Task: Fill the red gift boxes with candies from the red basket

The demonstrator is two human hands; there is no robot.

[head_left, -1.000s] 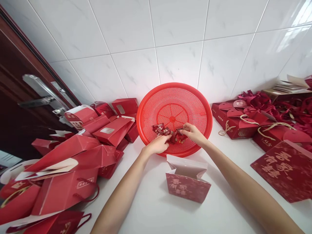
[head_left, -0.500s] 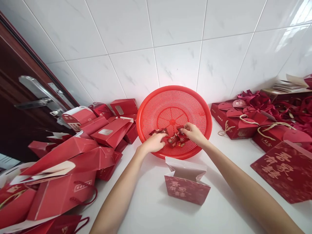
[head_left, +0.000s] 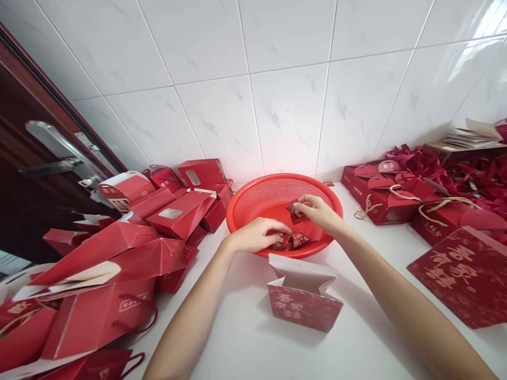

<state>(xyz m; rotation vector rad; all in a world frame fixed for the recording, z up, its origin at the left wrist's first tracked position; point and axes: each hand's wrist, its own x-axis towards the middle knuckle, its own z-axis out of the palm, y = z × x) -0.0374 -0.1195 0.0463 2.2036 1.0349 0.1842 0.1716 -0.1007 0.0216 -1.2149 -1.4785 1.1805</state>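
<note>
A red plastic mesh basket (head_left: pixel 253 198) stands on the white table against the tiled wall. Inside its near part lie a few small red wrapped packets (head_left: pixel 301 239) with gold print. My right hand (head_left: pixel 319 212) pinches one dark red wrapped packet (head_left: pixel 296 213) by its edge, above the basket floor. Over the near left rim reaches my left hand (head_left: pixel 259 235), its fingers apart and curved down at the packets; whether it touches them is unclear. In front of the basket a red paper gift bag (head_left: pixel 303 306) with gold characters stands upright, its top open.
Folded red gift boxes (head_left: pixel 130 253) pile up along the left, beside a dark door with a metal handle (head_left: pixel 63 142). To the right are boxes with rope handles (head_left: pixel 392 203), a red printed bag (head_left: pixel 461 277) and dark red ribbons (head_left: pixel 415 161).
The basket has come down from a steep tilt towards me to a flatter stance. My left hand has shifted right, over the packets. A packet in my right hand now shows more clearly.
</note>
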